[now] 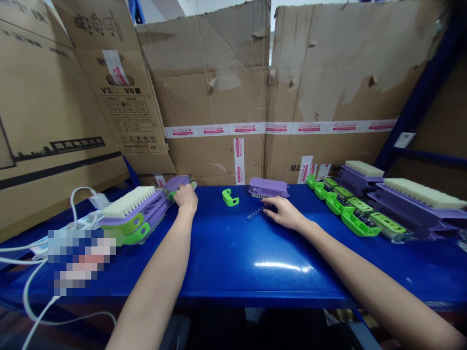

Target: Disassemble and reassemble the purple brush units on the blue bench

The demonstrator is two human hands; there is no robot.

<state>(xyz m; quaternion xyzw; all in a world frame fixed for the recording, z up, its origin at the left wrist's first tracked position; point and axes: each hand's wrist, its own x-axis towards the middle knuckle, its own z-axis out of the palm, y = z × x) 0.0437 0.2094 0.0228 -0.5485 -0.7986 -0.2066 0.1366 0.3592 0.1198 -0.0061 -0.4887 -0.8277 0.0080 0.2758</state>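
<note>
My left hand [187, 197] is closed on the near end of a purple-and-green brush unit [177, 183] at the back left of the blue table. Its fingertips are partly hidden behind the hand. My right hand [284, 212] has thumb and index finger around one end of a thin dark coil spring [255, 212], whose other end points left over the tabletop. Just behind those fingers lies a purple ribbed housing [269, 186] with bristles under its front edge. Between my hands, a loose green curved bracket [229, 198] lies on the table.
At left, stacked purple-and-green brushes [146, 209] stand beside a power strip [85, 222] with white cables. On the right are a row of green brackets [355, 223], several springs and purple housings [404, 206] with cream bristle blocks [425, 192]. Cardboard [215, 97] walls the back.
</note>
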